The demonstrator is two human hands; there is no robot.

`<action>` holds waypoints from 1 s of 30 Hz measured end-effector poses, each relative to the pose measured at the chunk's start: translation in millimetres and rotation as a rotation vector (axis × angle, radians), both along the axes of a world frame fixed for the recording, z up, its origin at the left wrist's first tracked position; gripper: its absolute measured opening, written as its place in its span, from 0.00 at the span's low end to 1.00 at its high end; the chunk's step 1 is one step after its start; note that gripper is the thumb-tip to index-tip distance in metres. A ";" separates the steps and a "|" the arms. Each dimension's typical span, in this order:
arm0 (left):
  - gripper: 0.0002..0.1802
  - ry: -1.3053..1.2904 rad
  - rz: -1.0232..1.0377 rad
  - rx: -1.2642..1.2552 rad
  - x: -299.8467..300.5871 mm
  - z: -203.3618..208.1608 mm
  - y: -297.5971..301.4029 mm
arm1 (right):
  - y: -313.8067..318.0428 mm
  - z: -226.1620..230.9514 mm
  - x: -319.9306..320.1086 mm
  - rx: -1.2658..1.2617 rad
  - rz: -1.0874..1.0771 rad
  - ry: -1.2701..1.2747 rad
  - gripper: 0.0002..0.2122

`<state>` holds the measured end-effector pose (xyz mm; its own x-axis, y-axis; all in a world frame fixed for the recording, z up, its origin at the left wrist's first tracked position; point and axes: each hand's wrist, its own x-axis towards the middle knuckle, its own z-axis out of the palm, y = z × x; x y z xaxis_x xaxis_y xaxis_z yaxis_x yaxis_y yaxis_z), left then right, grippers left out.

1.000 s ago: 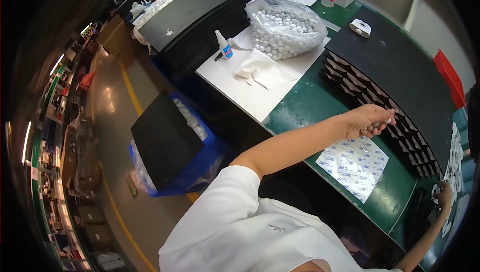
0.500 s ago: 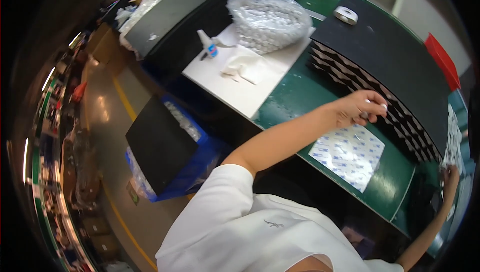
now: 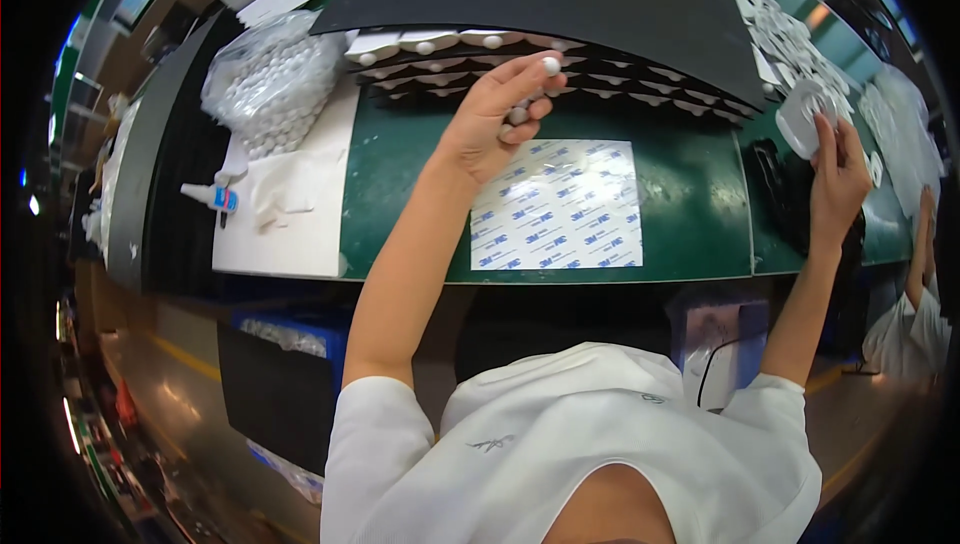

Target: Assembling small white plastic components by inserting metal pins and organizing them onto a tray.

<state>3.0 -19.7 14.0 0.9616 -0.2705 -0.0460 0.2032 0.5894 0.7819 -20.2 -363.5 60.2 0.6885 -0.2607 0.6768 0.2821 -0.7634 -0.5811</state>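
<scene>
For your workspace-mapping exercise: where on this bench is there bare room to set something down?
Bare green mat lies between the white board and the backing sheet, and again between that sheet and the right hand. Crowded: the stacked trays by the left hand, and the white discs far right.

The view now swings round to face the bench squarely, so the printed sheet [image 3: 556, 206] lies straight ahead instead of off to the right. The left hand [image 3: 497, 112] now lifts a small white ball [image 3: 549, 66] in its fingertips above the trays [image 3: 560, 69]. The right hand [image 3: 838, 176], earlier low at the edge, now reaches up to a white disc [image 3: 803, 116].
</scene>
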 end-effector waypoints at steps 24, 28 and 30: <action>0.18 -0.438 0.926 1.476 57.5 63.6 225.4 | 29.2 14.0 12.9 0.539 0.520 0.687 0.14; 0.18 -0.170 0.589 1.766 73.3 61.1 221.8 | 18.1 12.6 8.7 0.533 0.414 0.665 0.15; 0.18 0.043 0.534 1.524 68.8 60.0 211.7 | 16.7 10.4 10.0 0.438 0.408 0.722 0.16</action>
<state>71.7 192.0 74.1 0.9172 0.3974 0.0266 0.2763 -0.6828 0.6763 -10.2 -346.8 70.6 0.9980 -0.0367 -0.0517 -0.0615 -0.3570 -0.9321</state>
